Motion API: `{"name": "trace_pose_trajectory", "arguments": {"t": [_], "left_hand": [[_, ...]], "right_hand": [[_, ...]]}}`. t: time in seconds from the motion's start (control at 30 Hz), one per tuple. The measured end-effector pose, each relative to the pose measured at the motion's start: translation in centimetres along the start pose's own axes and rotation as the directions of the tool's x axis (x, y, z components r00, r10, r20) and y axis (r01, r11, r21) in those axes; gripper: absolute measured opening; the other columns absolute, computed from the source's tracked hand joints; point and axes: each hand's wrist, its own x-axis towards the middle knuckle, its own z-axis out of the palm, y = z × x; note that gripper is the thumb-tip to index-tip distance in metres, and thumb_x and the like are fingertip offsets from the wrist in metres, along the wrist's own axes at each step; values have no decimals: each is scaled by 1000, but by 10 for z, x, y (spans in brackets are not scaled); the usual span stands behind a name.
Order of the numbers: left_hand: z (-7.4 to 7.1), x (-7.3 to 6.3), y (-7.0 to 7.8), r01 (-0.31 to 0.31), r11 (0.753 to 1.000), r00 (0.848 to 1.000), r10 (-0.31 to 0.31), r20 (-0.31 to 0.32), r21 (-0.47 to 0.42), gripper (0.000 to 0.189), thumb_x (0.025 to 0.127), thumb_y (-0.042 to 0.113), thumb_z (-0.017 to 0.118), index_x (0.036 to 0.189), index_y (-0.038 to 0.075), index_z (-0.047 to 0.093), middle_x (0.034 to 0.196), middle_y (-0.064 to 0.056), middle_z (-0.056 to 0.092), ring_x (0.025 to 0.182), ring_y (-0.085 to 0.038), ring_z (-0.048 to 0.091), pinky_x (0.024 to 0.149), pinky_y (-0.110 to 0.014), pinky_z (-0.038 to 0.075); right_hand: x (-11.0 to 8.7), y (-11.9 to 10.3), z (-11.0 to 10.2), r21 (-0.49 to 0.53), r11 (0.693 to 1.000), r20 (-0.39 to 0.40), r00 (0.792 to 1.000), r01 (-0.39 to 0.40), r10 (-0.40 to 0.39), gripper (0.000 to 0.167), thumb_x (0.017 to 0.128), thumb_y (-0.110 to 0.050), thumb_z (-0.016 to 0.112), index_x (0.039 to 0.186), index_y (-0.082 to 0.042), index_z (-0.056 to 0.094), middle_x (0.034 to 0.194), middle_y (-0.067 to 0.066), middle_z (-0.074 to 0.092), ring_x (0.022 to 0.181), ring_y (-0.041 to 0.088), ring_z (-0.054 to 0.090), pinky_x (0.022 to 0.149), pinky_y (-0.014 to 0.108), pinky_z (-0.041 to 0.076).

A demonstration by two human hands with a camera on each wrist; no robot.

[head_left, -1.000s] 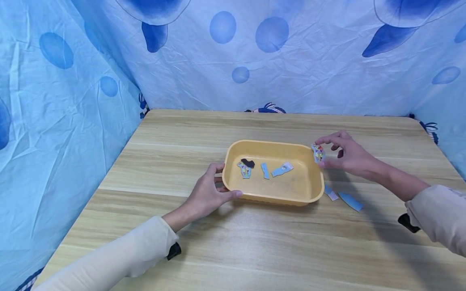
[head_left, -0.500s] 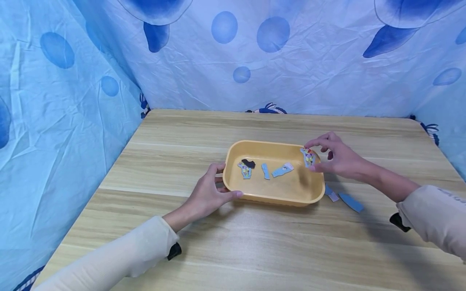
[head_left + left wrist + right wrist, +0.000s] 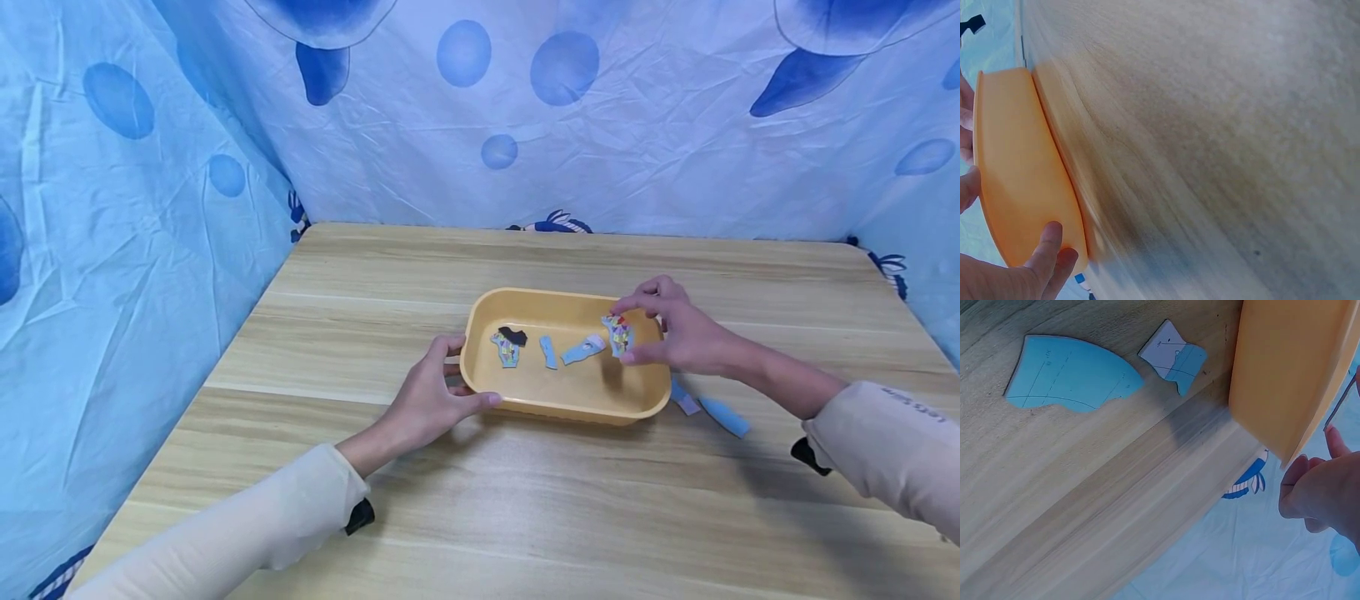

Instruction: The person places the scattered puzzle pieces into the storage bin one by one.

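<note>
My left hand (image 3: 429,392) grips the left end of a yellow plastic tray (image 3: 562,410), thumb along the front side. In the left wrist view its fingers (image 3: 1050,240) lie against the tray's outer wall. Over the tray's right part, my right hand (image 3: 678,332) pinches a multicoloured puzzle piece (image 3: 618,335) between thumb and fingers. From the right wrist, that piece appears only as a thin edge (image 3: 1339,405). Inside the tray lie a colourful piece (image 3: 507,353) partly under a black piece (image 3: 513,336), a narrow blue piece (image 3: 548,352) and a blue piece with a pale end (image 3: 581,351).
Right of the tray, a large blue piece (image 3: 723,416) and a smaller blue-and-pale piece (image 3: 685,398) rest on the wooden table (image 3: 465,517). Blue patterned cloth (image 3: 420,150) hangs behind the table and along both sides.
My right hand has moved left with the multicoloured puzzle piece, from the tray's right rim to over its inside. The left hand and the tray stay in place.
</note>
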Motion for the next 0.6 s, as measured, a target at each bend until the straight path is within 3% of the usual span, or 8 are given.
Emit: {"name": "trace_pose_trajectory", "arguments": {"t": [0.27,0.5,0.6], "left_hand": [[0,1,1,-3,1000,1000,3,1,-17,86,69,12,88,139,6,38,131,-15,50,111,-29,61,84,-25,57],[0,0,0,-9,1000,1000,9,1,-21,87,69,13,88,139,6,37,130,-15,51,111,-29,61,85,-27,57],[0,0,0,-10,1000,1000,10,1,-25,87,69,13,88,139,6,37,130,-16,51,111,-30,61,85,-27,57]], "right_hand": [[1,1,2,-32,999,27,1000,-11,12,59,75,-16,84,126,-2,59,119,14,32,110,32,27,71,34,34],[2,-2,1,-44,998,32,999,-35,36,59,76,-15,83,128,-1,58,122,15,31,117,34,26,80,41,35],[2,-2,0,-49,998,28,999,-33,34,58,77,-15,83,127,-2,58,123,16,31,116,34,27,77,40,36]]}}
